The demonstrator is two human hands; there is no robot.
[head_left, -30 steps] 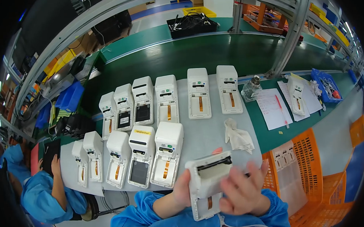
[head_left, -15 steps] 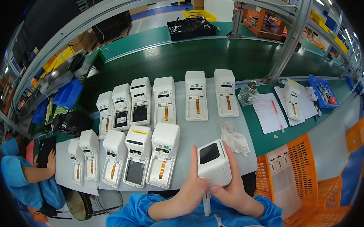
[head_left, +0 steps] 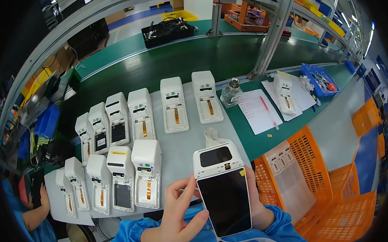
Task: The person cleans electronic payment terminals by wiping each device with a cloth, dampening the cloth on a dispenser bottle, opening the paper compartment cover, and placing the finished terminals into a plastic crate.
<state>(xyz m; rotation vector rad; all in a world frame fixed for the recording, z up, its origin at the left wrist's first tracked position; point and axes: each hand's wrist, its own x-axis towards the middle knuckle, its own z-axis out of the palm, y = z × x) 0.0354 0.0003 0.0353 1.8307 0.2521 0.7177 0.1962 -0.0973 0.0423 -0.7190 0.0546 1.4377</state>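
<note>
A white payment terminal (head_left: 225, 202) stands tilted up in front of my body, its large black screen facing me. A small dark window (head_left: 216, 156) sits in its head, and a yellow sticker marks the screen's upper right corner. My right hand (head_left: 259, 204) grips the right side, fingers mostly hidden behind it. Along the left edge, my left hand (head_left: 178, 214) has curled fingers at the side and its thumb over the screen's edge. Just beyond the terminal's head lies a crumpled white cloth (head_left: 213, 136).
Several white terminals (head_left: 147, 175) stand in two rows on the grey mat (head_left: 174, 154). To the right are a glass bottle (head_left: 231, 93), written papers (head_left: 257, 111), a blue basket (head_left: 320, 91) and orange crates (head_left: 311, 168). Another person's hand (head_left: 44, 201) is at far left.
The terminal has turned in my hands, so its large screen now faces me. My left hand has shifted down its left side. The camera view has swung right.
</note>
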